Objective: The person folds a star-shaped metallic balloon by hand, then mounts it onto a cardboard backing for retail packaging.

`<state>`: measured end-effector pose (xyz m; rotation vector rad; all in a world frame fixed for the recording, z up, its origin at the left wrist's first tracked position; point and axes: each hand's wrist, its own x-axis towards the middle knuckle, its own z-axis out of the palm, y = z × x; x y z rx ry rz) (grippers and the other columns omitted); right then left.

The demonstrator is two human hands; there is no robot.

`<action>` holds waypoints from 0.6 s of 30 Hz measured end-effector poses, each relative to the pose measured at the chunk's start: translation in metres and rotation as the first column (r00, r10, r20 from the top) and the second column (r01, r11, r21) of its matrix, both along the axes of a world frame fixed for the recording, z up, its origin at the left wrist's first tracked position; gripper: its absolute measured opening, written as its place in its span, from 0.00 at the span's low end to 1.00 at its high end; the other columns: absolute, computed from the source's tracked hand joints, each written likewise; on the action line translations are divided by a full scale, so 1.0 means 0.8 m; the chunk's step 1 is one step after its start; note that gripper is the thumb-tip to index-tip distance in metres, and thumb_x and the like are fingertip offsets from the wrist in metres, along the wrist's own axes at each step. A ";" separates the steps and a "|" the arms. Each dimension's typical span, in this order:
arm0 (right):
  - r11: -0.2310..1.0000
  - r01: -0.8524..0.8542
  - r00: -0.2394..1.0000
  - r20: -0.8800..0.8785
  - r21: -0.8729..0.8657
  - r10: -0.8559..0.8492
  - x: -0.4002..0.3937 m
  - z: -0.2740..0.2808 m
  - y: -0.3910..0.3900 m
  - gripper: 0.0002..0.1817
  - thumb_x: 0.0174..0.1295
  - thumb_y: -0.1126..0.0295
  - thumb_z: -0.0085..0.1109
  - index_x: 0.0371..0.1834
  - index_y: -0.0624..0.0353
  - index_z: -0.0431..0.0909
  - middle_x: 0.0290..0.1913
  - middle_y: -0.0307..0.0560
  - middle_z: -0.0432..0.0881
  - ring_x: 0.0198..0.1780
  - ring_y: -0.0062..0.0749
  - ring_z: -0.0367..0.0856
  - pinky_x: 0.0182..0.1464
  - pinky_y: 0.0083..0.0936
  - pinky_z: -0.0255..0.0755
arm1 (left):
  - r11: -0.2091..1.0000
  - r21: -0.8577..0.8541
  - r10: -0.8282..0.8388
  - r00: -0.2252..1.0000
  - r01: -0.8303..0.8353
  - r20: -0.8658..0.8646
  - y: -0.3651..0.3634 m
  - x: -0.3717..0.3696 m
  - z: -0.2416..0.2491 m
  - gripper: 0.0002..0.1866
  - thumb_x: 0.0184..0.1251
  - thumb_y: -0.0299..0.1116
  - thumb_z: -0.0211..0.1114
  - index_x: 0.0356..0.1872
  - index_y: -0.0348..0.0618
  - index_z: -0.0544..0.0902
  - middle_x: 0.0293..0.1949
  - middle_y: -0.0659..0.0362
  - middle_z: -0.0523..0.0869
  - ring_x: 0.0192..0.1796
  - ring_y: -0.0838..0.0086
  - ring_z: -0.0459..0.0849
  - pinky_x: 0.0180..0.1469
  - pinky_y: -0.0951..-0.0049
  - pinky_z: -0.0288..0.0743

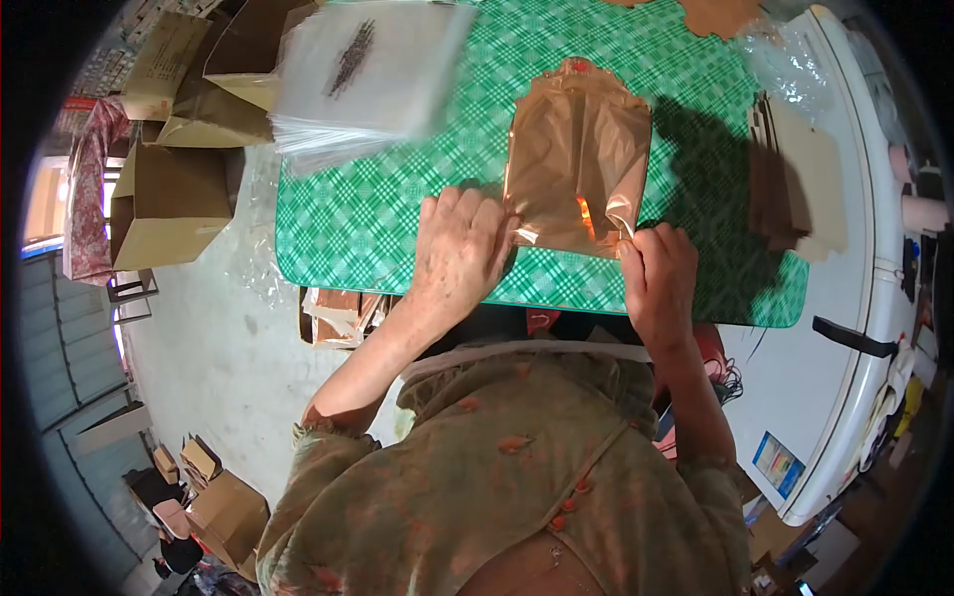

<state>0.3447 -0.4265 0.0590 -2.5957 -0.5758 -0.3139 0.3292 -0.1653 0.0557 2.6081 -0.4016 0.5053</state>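
Note:
A shiny copper-brown plastic bag [576,149] lies on the green checked table [378,219], its open end toward me. My left hand [459,246] rests flat on the table and pinches the bag's near left corner. At the near right corner, my right hand [658,270] grips the bag's edge between thumb and fingers. Something small and red peeks out at the bag's far end.
A stack of clear plastic bags [368,70] sits at the table's far left. Brown cardboard pieces [800,184] lie on a white surface [855,328] to the right. Cardboard boxes [169,199] stand on the floor at left, more at lower left [224,507].

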 end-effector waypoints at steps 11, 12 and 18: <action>0.996 0.033 0.999 -0.012 -0.088 -0.034 -0.002 -0.007 -0.003 0.08 0.69 0.65 0.65 0.37 0.54 0.78 0.40 0.47 0.75 0.47 0.48 0.75 0.52 0.48 0.67 | 0.988 -0.137 -0.090 0.989 0.074 -0.114 0.017 -0.010 0.012 0.13 0.66 0.38 0.78 0.40 0.40 0.86 0.38 0.56 0.81 0.43 0.60 0.75 0.49 0.60 0.65; 0.995 0.038 0.999 -0.012 -0.089 -0.039 -0.002 -0.008 -0.003 0.08 0.69 0.65 0.65 0.37 0.54 0.78 0.40 0.47 0.75 0.47 0.48 0.75 0.51 0.48 0.67 | 0.984 -0.153 -0.109 0.984 0.087 -0.143 0.021 -0.012 0.015 0.14 0.65 0.39 0.78 0.41 0.41 0.87 0.39 0.57 0.81 0.44 0.60 0.75 0.50 0.61 0.65; 0.993 0.046 0.999 -0.014 -0.112 -0.048 -0.002 -0.009 -0.003 0.08 0.69 0.63 0.65 0.38 0.54 0.78 0.40 0.47 0.76 0.48 0.47 0.76 0.51 0.48 0.68 | 0.979 -0.184 -0.120 0.980 0.089 -0.162 0.026 -0.013 0.006 0.13 0.65 0.38 0.79 0.41 0.42 0.88 0.40 0.57 0.80 0.46 0.61 0.73 0.51 0.61 0.64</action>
